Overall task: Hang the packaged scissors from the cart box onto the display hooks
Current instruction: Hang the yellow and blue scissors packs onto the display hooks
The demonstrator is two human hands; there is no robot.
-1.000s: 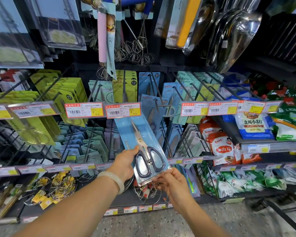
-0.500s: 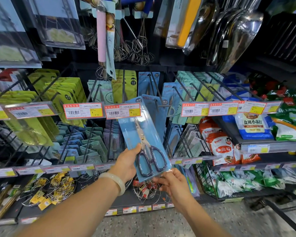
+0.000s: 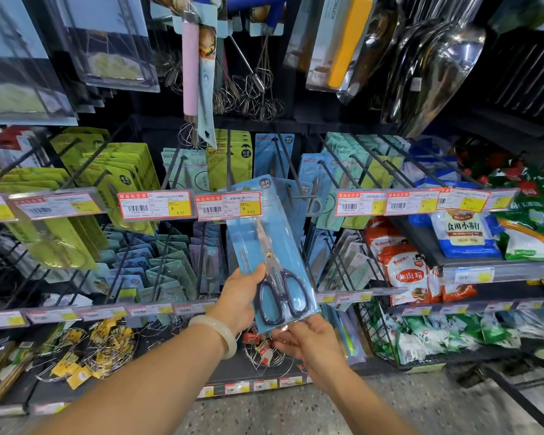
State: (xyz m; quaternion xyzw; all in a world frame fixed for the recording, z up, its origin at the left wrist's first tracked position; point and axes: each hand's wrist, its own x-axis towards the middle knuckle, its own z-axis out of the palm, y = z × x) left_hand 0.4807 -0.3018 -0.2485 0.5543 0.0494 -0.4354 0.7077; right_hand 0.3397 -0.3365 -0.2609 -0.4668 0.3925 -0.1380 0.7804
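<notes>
Fingers of my left hand (image 3: 237, 296) and right hand (image 3: 308, 340) are pinching the blue carded pack of dark-handled scissors (image 3: 272, 255), tilting its top toward the black wire hook (image 3: 291, 183) above them.

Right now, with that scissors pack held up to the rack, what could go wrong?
The blue-carded scissors pack is tilted, its top behind the red-framed 9.50 price tag, so it might snag there. The left hand and right hand grip only its lower end, so aiming at a black wire hook may wobble.

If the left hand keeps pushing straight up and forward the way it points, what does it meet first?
Probably the price tag strip marked 9.50: the scissors pack that the left hand grips already has its top level with it. The hook lies beyond. Depth is unclear.
</notes>
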